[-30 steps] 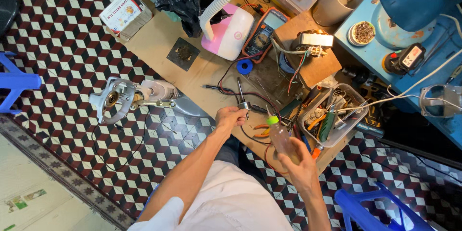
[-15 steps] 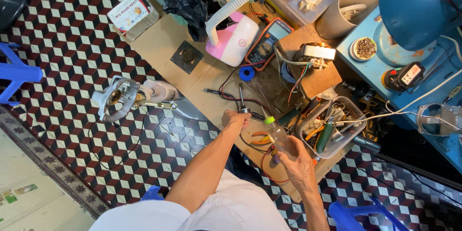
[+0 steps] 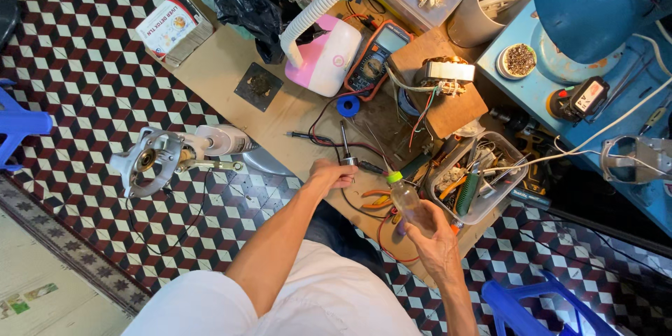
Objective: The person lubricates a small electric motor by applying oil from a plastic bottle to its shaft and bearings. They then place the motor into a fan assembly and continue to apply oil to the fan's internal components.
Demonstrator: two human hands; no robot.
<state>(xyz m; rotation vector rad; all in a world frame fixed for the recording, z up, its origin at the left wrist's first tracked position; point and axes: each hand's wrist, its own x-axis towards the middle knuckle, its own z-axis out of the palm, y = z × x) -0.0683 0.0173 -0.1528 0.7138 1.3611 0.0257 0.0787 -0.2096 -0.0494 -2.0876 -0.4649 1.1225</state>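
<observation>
Cardboard sheet on the tiled floor is doing duty as the counter here, with a pink machine and its white ribbed hose at the far side, a multimeter next to it, and a clear tub of tools off to the right. A fan motor on a stand sits to the left.

Right hand has its fingers wrapped around a small clear bottle with a green cap, held up near the tub. Looks like thin plastic, so light and a bit squashy, probably slick if oily; gripping mid-body seems right.

Left hand has its fingers curled down around a thin metal rod tool on the cardboard. Stiff and skinny, best pinched near its base.
</observation>
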